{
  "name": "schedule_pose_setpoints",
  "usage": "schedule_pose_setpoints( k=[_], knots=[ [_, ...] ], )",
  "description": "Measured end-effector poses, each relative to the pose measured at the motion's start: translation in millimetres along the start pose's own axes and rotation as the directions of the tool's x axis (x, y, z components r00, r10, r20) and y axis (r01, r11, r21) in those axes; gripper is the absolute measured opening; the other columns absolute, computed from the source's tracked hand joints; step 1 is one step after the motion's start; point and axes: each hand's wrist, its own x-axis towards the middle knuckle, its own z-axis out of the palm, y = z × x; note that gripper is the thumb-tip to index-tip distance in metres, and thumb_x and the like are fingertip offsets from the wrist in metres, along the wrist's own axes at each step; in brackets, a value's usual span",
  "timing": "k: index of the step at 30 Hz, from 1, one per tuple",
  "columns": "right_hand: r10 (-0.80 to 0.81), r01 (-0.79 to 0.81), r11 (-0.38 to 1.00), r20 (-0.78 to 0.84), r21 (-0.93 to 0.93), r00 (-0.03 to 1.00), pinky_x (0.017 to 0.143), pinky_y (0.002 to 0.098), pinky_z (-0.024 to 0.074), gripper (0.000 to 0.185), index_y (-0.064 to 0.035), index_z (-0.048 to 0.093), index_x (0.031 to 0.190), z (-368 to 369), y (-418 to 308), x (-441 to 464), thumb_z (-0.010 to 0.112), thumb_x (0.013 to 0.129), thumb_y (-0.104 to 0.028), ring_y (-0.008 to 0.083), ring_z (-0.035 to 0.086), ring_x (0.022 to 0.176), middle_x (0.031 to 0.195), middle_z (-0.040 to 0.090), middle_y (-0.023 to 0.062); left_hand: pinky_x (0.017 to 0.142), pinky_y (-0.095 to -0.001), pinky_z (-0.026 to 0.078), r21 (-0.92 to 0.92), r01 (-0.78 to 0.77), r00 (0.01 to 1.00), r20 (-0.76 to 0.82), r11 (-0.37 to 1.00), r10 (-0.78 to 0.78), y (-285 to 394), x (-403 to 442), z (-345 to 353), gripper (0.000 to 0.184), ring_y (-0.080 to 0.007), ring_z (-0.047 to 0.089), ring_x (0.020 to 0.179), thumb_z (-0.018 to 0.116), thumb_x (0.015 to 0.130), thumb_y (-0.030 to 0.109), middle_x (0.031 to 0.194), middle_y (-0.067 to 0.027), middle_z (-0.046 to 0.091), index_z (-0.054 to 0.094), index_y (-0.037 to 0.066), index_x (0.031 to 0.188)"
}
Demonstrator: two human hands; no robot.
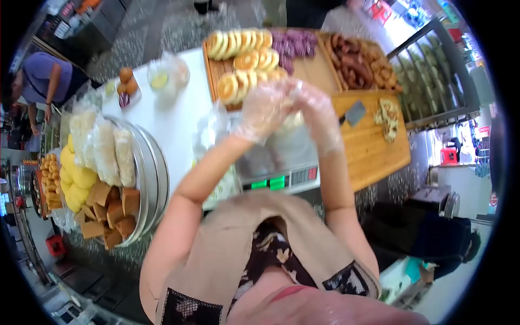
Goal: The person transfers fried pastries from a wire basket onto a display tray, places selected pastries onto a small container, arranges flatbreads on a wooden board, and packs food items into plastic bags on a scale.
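Observation:
My left hand (265, 111) and my right hand (315, 111), both in clear plastic gloves, come together above a scale (303, 176) with lit green displays. Their fingers meet near the front of a wooden tray (208, 67) of round flat cakes (246, 59). Blur and the shiny plastic hide the fingertips and anything between them. Just below the hands, something pale lies on the scale, partly covered by them. Clear plastic bags (213, 130) are beside my left wrist. A cleaver (355, 112) rests on the wooden board (374, 157), right of my right hand.
Purple pieces (295, 44) and brown fried pieces (349, 62) fill parts of the trays. At the left, round metal trays (157, 162) hold yellow buns (76, 184), brown cake pieces (111, 211) and bagged rolls (105, 151). A person (49, 76) bends at the far left.

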Motion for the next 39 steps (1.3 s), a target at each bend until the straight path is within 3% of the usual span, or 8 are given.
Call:
schedule_pose_setpoints(
  k=[5, 7, 15, 19, 21, 27, 30, 39],
  knots=[
    [0.207, -0.166, 0.91, -0.069, 0.38, 0.976, 0.068, 0.0213, 0.0459, 0.028, 0.0043, 0.064, 0.106, -70, 21, -27, 0.059, 0.084, -0.012, 0.0115, 0.06, 0.08, 0.096, 0.066, 0.0088, 0.084, -0.0364, 0.047, -0.551, 0.322, 0.929, 0.34, 0.769, -0.146, 16, -27, -14, 0.028, -0.023, 0.062, 0.09, 0.062, 0.083, 0.022, 0.091, -0.0113, 0.065, 0.064, 0.0, 0.1],
    [0.201, -0.171, 0.935, -0.067, 0.31, 0.977, 0.069, 0.0207, 0.0461, 0.03, 0.0028, 0.063, 0.11, -81, 34, -41, 0.059, 0.083, -0.01, 0.0121, 0.06, 0.082, 0.098, 0.065, 0.0097, 0.092, -0.0324, 0.046, -0.841, 0.521, 0.776, 0.537, -0.146, -0.331, 18, -54, -4, 0.03, -0.0202, 0.062, 0.098, 0.061, 0.084, 0.015, 0.105, -0.0104, 0.066, 0.064, -0.001, 0.11],
    [-0.374, 0.507, 0.65, 0.342, -0.566, 0.862, 0.078, 0.0269, 0.0478, 0.03, 0.0018, 0.064, 0.111, -58, 91, -87, 0.058, 0.083, -0.009, 0.0168, 0.06, 0.09, 0.094, 0.065, 0.0071, 0.077, -0.0274, 0.047, -0.506, 0.752, 0.648, 0.688, 0.422, -0.328, 62, -90, 40, 0.032, -0.0121, 0.057, 0.083, 0.067, 0.078, 0.018, 0.096, -0.0021, 0.063, 0.061, 0.001, 0.104],
    [0.257, -0.19, 0.643, 0.025, 0.741, 0.966, 0.081, 0.0358, 0.0488, 0.014, 0.0028, 0.063, 0.08, -105, 144, -104, 0.054, 0.079, -0.008, 0.0248, 0.059, 0.082, 0.081, 0.064, 0.0116, 0.078, -0.0334, 0.048, -0.364, 0.698, 0.694, 0.557, 0.617, -0.457, 2, -127, 57, 0.022, -0.0175, 0.057, 0.079, 0.059, 0.081, 0.023, 0.084, -0.0064, 0.062, 0.062, 0.001, 0.082],
    [0.435, -0.082, 0.336, -0.077, 0.938, 0.897, 0.074, 0.0394, 0.05, 0.011, 0.0019, 0.06, 0.078, -111, 153, -112, 0.051, 0.077, -0.005, 0.0268, 0.059, 0.08, 0.079, 0.061, 0.0115, 0.077, -0.0358, 0.049, -0.494, 0.174, 0.39, 0.829, -0.852, -0.401, -20, -157, 66, 0.02, -0.0226, 0.059, 0.078, 0.053, 0.082, 0.02, 0.083, -0.0077, 0.063, 0.062, 0.002, 0.08],
    [0.357, -0.254, 0.445, 0.09, 0.859, 0.93, 0.06, 0.0205, 0.046, 0.029, -0.001, 0.06, 0.107, -106, 134, -99, 0.048, 0.082, 0.008, 0.0173, 0.06, 0.082, 0.094, 0.063, 0.009, 0.087, -0.0332, 0.046, -0.776, 0.238, 0.599, 0.591, -0.584, -0.541, 8, -137, 77, 0.015, -0.0218, 0.059, 0.086, 0.053, 0.08, -0.002, 0.092, -0.0077, 0.062, 0.062, 0.002, 0.092],
    [0.292, -0.284, 0.954, -0.093, 0.092, 0.952, 0.06, 0.0189, 0.0459, 0.046, -0.0039, 0.051, 0.13, -78, 102, -91, 0.061, 0.086, -0.005, 0.0102, 0.06, 0.075, 0.107, 0.064, 0.0073, 0.085, -0.0254, 0.045, -0.802, 0.567, 0.615, 0.563, -0.187, -0.551, 30, -119, 78, 0.024, -0.0134, 0.058, 0.093, 0.057, 0.085, 0.004, 0.103, -0.0045, 0.063, 0.063, 0.002, 0.108],
    [-0.196, 0.294, 0.743, 0.224, -0.602, 0.955, 0.079, 0.0359, 0.0482, 0.016, -0.0028, 0.069, 0.095, -83, 100, -97, 0.064, 0.081, -0.009, 0.0293, 0.06, 0.091, 0.09, 0.062, 0.0127, 0.073, -0.0267, 0.047, -0.405, 0.769, 0.603, 0.717, 0.494, -0.351, 37, -108, 53, 0.016, -0.0086, 0.053, 0.08, 0.063, 0.083, 0.014, 0.086, 0.0004, 0.058, 0.06, 0.005, 0.095]
  ],
)
